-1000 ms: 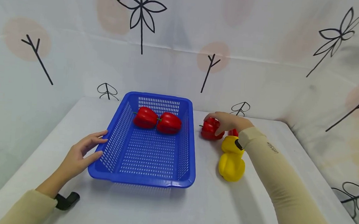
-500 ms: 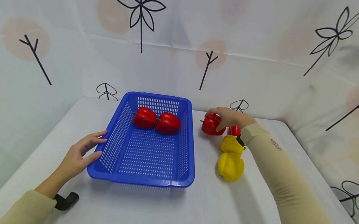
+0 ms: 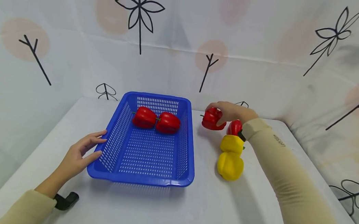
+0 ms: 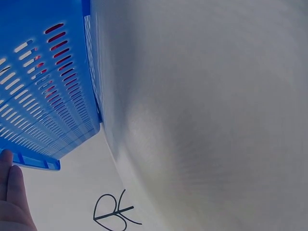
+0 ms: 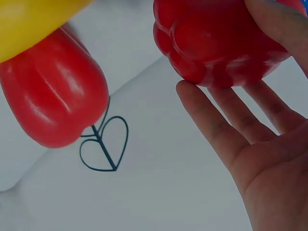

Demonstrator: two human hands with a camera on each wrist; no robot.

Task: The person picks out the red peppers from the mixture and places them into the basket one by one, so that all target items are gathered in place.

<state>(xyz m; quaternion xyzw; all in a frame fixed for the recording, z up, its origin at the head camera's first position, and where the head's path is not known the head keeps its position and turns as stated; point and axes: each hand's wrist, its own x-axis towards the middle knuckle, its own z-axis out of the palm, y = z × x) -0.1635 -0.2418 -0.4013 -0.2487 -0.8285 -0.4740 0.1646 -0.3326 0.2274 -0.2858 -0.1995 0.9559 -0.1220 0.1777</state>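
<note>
At the left we see the left hand (image 3: 79, 154) with fingers and thumb spread apart, the tips resting at the left rim of the blue basket (image 3: 139, 180) rather than wrapped round it; we judge this a light steadying touch. The basket stands on the white table (image 3: 198, 212) and contains two peppers lying on their sides toward its far end: the left red pepper (image 3: 144, 117) and the right red pepper (image 3: 168, 123), close together, with bare slotted floor in front of them. Beyond the right rim, near the table's far edge, we have the held red pepper (image 3: 212, 120), clamped between the thumb and fingers of the right hand (image 3: 231, 112), its stem pointing left. A shadow below suggests it is off the table, so we take the step in hand to be a lift; the next move would call for a firm pinch and, for any travel leftward, height enough to clear the basket's rim. Farther right sit the near yellow pepper (image 3: 230, 166), the far yellow pepper (image 3: 232, 144) and, behind them, the loose red pepper (image 3: 234, 127), all outside the basket.
</note>
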